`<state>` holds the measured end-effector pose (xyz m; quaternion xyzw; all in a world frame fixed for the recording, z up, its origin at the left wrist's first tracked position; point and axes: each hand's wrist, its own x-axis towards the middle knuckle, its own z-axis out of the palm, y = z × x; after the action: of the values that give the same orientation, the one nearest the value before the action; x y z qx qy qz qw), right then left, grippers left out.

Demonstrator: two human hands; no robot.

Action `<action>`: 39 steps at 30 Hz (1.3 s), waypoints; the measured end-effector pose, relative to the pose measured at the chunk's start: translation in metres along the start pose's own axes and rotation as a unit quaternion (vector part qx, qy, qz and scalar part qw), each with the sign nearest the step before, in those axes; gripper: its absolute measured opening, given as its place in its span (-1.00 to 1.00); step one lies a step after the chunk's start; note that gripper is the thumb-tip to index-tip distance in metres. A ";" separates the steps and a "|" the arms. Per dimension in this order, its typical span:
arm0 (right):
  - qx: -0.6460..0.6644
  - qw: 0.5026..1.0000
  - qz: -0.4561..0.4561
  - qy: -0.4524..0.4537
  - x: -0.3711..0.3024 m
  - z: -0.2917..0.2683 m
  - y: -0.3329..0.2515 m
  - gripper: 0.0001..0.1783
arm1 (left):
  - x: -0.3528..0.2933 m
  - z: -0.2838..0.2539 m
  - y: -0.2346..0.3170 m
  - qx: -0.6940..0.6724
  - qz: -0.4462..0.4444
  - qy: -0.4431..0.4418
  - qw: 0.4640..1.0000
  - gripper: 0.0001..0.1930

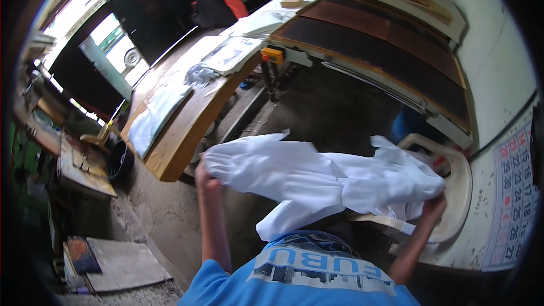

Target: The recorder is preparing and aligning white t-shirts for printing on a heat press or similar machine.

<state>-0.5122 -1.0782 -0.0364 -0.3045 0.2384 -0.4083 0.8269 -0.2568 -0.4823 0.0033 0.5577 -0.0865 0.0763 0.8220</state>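
Observation:
A white cloth garment (277,164) is stretched sideways in front of my body, bunched into folds, with loose flaps hanging below its middle. Its left end is gathered in my left hand (206,175), whose fingers are partly covered by the cloth. At the other end my right hand (435,203) grips the bunched fabric, beside a plastic chair. The garment hangs in the air between the two hands, and its exact cut is hidden by the folds.
A long wooden table (181,147) holds folded white cloth (158,110), a crumpled clear bag (199,75) and printed sheets. Ahead right stands a wide machine with a dark flat bed (362,45). A cream plastic chair (463,192) stands by the right wall, near a calendar (507,198).

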 end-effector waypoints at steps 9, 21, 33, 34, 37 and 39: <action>-0.082 0.968 -0.214 0.105 -0.029 0.015 -0.151 -0.57 | 0.065 -0.091 0.009 -0.272 -0.104 0.169 0.942 -0.64; -0.118 0.951 -0.226 -0.174 0.273 0.211 -0.119 -0.64 | 0.167 0.230 0.004 -0.132 -0.061 0.068 0.987 -0.87; -0.358 0.683 -0.084 -0.631 0.198 0.451 0.203 -0.15 | 0.246 0.333 0.056 -0.055 0.205 0.045 0.976 -0.77; -0.269 0.712 -0.060 -0.646 0.189 0.457 0.225 -0.18 | 0.250 0.334 0.057 -0.040 0.222 0.027 0.974 -0.77; -0.308 0.663 -0.147 -0.666 0.194 0.477 0.265 -0.59 | 0.269 0.332 0.055 0.064 0.308 0.032 0.949 -0.83; -0.248 0.711 0.030 -0.657 0.193 0.488 0.258 -0.79 | 0.292 0.315 0.050 0.118 0.354 0.027 0.927 -0.85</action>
<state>0.0452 -0.9616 0.0970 -0.6829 -0.2634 -0.0061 0.6814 -0.0014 -0.7485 0.2288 0.5819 -0.2461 0.3869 0.6717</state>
